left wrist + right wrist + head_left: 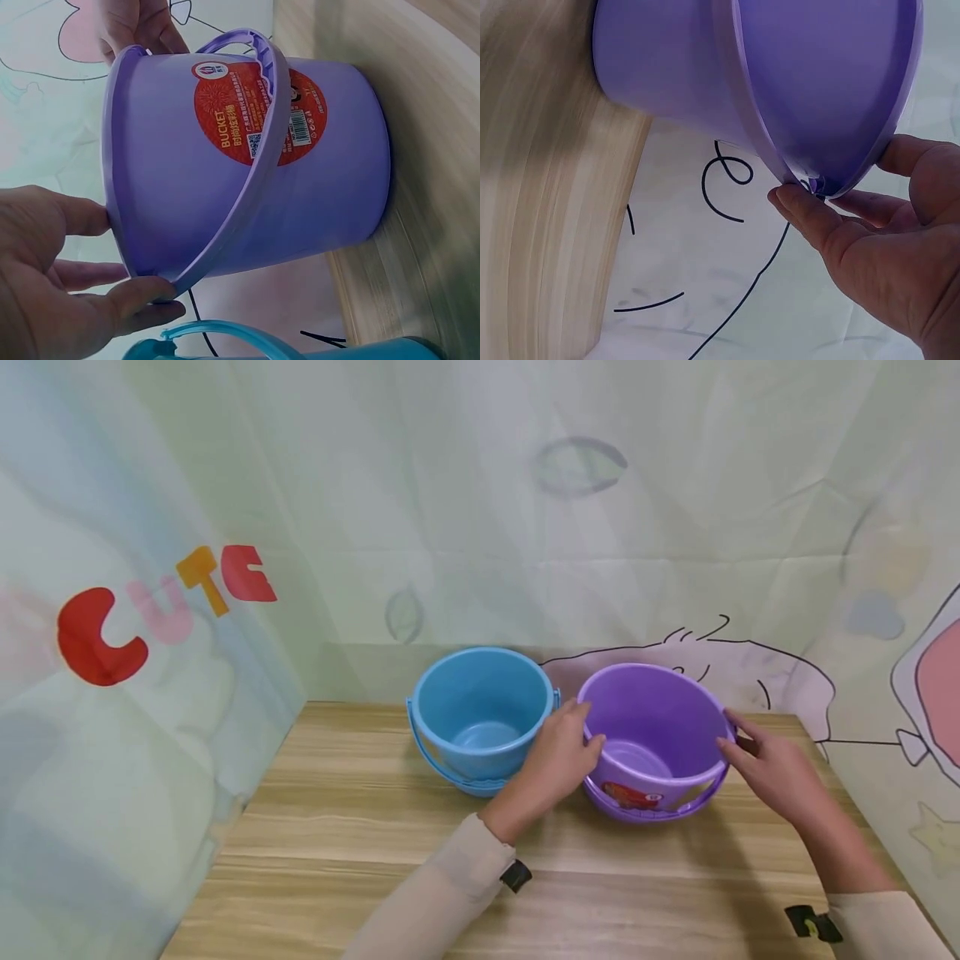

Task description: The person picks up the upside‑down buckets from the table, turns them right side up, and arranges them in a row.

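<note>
A purple bucket [652,714] is on or just above the wooden table, its open top facing up; I cannot tell whether its base touches. My left hand [558,752] grips its left rim, thumb and fingers at the handle joint. On the opposite side, my right hand [772,768] pinches the rim between thumb and fingers. The purple handle [251,176] hangs down the front, across a red round label [225,112] reading "BUCKET". Close by on the left stands a blue bucket [480,689], its handle lowered too; the left hand partly covers its right side.
The wooden table [337,843] ends at the back against a printed curtain [465,485]. More curtain hangs along the left, with the letters "CUTE" [105,635], and along the right. Dark wrist straps [516,876] sit on both sleeves.
</note>
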The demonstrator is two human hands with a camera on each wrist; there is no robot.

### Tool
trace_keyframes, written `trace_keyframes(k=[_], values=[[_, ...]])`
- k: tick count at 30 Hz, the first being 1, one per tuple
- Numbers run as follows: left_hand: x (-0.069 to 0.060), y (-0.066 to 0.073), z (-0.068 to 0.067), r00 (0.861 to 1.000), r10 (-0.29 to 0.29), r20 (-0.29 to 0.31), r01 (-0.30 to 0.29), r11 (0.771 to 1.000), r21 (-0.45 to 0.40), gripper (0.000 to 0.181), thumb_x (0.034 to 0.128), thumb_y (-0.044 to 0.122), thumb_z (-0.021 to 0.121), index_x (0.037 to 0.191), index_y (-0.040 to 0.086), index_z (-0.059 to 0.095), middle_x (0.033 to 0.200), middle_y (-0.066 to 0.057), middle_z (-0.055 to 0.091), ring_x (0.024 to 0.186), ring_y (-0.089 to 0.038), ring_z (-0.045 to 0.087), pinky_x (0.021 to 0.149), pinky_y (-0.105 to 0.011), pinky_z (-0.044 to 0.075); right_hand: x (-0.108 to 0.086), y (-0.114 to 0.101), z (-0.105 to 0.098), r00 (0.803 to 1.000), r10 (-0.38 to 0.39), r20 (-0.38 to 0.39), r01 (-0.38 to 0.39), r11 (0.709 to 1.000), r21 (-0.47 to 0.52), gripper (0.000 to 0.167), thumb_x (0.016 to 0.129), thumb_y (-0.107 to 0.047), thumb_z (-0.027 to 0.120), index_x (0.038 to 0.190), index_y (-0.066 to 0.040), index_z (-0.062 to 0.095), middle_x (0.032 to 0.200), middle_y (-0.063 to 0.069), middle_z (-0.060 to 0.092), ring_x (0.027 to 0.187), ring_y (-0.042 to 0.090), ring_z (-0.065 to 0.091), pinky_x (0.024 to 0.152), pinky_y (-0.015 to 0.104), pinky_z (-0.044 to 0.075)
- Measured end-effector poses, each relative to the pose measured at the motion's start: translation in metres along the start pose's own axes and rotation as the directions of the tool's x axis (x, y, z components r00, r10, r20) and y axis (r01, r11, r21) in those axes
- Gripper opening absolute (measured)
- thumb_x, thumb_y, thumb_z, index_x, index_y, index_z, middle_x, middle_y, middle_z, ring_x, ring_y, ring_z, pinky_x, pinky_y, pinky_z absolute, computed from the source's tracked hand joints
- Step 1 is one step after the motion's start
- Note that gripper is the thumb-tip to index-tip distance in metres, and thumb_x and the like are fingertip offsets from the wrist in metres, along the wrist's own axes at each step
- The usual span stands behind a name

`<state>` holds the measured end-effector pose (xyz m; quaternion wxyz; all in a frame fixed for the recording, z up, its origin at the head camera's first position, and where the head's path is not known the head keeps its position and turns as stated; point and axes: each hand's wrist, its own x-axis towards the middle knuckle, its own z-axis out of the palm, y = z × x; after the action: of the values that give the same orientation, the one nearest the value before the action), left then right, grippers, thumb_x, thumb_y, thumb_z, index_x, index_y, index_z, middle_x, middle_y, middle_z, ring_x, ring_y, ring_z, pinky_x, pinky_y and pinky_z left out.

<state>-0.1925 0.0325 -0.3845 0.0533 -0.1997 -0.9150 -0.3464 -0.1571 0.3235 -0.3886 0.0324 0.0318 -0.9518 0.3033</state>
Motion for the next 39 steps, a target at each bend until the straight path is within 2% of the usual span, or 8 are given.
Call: trace_keyframes(k=[5, 12, 19, 30, 39], values=[[0.007, 0.000, 0.003, 1.000, -0.006, -0.003, 0.006, 1.000, 0.001, 0.051, 0.0980, 0.018, 0.070, 0.143, -0.003, 0.057, 0.148, -0.022, 0.056, 0.138, -0.033, 0.055, 0.116, -0.041, 0.045, 0.006, 0.000, -0.002, 1.000, 0.007, 0.021, -0.007, 1.000, 0.026, 0.065, 0.108, -0.031, 0.052, 0.156, 0.009, 0.033, 0.142, 0.045, 0.044, 0.126, 0.059, 0.053, 0.092, 0.063, 0.056], [0.015, 0.001, 0.006, 1.000, -0.019, -0.008, 0.019, 1.000, -0.013, 0.050, 0.0993, 0.016, 0.067, 0.144, -0.003, 0.056, 0.152, -0.024, 0.051, 0.144, -0.034, 0.049, 0.120, -0.042, 0.040, 0.012, 0.002, -0.003, 0.999, 0.026, 0.036, -0.027, 0.999, 0.030, 0.066, 0.109, -0.032, 0.050, 0.157, 0.008, 0.030, 0.144, 0.046, 0.042, 0.127, 0.059, 0.052, 0.093, 0.064, 0.054], [0.023, 0.000, 0.009, 0.999, -0.042, -0.003, 0.042, 0.999, -0.023, 0.050, 0.0999, 0.014, 0.065, 0.145, -0.003, 0.055, 0.153, -0.024, 0.051, 0.145, -0.034, 0.048, 0.120, -0.042, 0.039, 0.018, 0.001, -0.005, 0.999, 0.027, 0.040, -0.029, 0.998, 0.050, 0.065, 0.109, -0.028, 0.050, 0.156, 0.010, 0.029, 0.147, 0.046, 0.038, 0.129, 0.059, 0.049, 0.097, 0.066, 0.050], [0.033, -0.002, 0.005, 0.995, -0.095, 0.021, 0.095, 0.994, -0.047, 0.051, 0.1012, 0.015, 0.064, 0.148, -0.001, 0.053, 0.156, -0.022, 0.047, 0.148, -0.034, 0.043, 0.121, -0.044, 0.037, 0.027, 0.000, -0.003, 0.999, 0.020, 0.033, -0.022, 0.997, 0.076, 0.065, 0.109, -0.029, 0.048, 0.157, 0.010, 0.028, 0.148, 0.046, 0.036, 0.129, 0.060, 0.048, 0.098, 0.067, 0.049], [0.038, -0.001, 0.011, 0.995, -0.094, 0.032, 0.094, 0.995, -0.027, 0.051, 0.1017, 0.015, 0.063, 0.149, 0.000, 0.052, 0.158, -0.021, 0.046, 0.149, -0.034, 0.043, 0.122, -0.043, 0.036, 0.030, 0.003, -0.003, 0.997, 0.047, 0.054, -0.053, 0.993, 0.110, 0.067, 0.110, -0.031, 0.047, 0.159, 0.007, 0.024, 0.152, 0.044, 0.034, 0.133, 0.060, 0.044, 0.101, 0.066, 0.048]])
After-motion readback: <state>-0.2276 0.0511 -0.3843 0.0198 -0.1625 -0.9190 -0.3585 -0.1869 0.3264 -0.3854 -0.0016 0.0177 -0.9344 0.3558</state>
